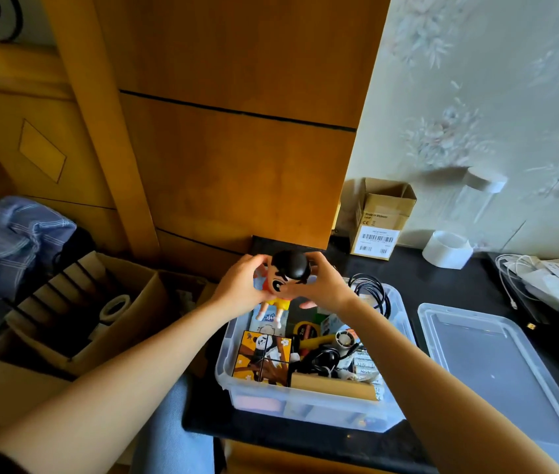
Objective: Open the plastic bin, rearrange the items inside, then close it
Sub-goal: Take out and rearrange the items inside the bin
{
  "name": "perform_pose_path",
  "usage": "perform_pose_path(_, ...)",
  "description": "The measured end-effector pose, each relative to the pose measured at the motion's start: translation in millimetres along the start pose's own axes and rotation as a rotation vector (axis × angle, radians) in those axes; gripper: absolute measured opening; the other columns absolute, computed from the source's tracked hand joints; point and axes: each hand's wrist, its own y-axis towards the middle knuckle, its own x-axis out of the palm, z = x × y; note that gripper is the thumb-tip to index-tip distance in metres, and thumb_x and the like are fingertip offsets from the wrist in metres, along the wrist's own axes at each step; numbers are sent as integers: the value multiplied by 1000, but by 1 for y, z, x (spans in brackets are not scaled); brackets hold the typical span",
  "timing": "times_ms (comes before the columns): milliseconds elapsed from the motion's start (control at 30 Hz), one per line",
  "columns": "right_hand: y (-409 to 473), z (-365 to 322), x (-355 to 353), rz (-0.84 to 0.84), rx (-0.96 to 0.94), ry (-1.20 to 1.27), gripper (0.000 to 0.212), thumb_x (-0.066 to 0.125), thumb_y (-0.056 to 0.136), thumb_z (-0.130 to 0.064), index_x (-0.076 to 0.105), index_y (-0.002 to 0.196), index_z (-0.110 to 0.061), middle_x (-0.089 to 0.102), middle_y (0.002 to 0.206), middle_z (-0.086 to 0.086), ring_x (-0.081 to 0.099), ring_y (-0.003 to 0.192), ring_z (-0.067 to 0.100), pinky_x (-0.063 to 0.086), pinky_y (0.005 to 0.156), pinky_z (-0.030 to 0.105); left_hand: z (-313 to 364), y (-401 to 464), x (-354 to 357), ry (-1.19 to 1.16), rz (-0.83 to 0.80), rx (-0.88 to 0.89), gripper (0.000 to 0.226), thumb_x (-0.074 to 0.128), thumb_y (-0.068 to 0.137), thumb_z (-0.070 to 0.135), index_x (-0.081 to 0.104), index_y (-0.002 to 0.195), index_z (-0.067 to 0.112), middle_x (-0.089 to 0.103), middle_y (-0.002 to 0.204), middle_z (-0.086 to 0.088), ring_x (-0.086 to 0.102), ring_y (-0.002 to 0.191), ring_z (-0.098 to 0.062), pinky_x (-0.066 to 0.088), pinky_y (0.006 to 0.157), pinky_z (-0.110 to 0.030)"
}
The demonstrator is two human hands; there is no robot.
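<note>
Figurine (283,289): a cartoon doll with a black head, red top and yellow shorts was held above the far left of the bin
Left hand (242,285): was curled round the doll's body from the left
Right hand (322,285): was wrapped over the doll's head from the right, close to the other hand
Plastic bin (308,401): was set open on the dark counter (442,285); a panda box (264,357), black cables (372,292) and small items were seen inside
Lid (507,374): was laid flat just right of the bin
Cardboard box (378,218): was stood far back, against the wall
</note>
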Motion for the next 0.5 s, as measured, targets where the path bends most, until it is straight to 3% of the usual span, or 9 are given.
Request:
perform_pose_path(67,5,10,3,4,12,-65,64,81,70,-18,42,121,-23,50,111,-5,60,89,14,59,58,31,-5,5,-2,153,-38,9,68,78,76,22,44,135,28,62,120,3,55,113,-21,44,96,-41)
perform_pose_path(133,9,22,7,-12,27,-97,68,82,69,-21,41,123,-22,51,112,-5,62,88,16,60,60,34,-8,8,0,269,-64,25,61,70,82,21,42,135,34,64,119,5,57,112,-21,41,97,-41)
perform_pose_path(300,19,46,23,-25,12,-138,70,82,68,-26,41,124,-19,58,120,2,61,97,15,55,79,29,-16,12,5,472,-52,79,46,53,90,11,49,133,27,55,128,1,47,119,-22,32,96,-37)
perform_pose_path(400,26,53,32,-59,6,-254,68,79,72,-30,42,128,-19,59,114,0,58,92,10,47,75,18,-17,14,8,489,-66,93,42,49,92,11,52,132,24,48,135,2,42,124,-19,31,102,-38)
perform_pose_path(500,32,58,38,-39,22,-320,56,73,78,-29,48,127,-17,61,109,1,58,93,14,44,75,21,-17,15,10,447,-92,103,38,47,95,15,54,132,23,50,138,4,44,126,-15,30,105,-36)
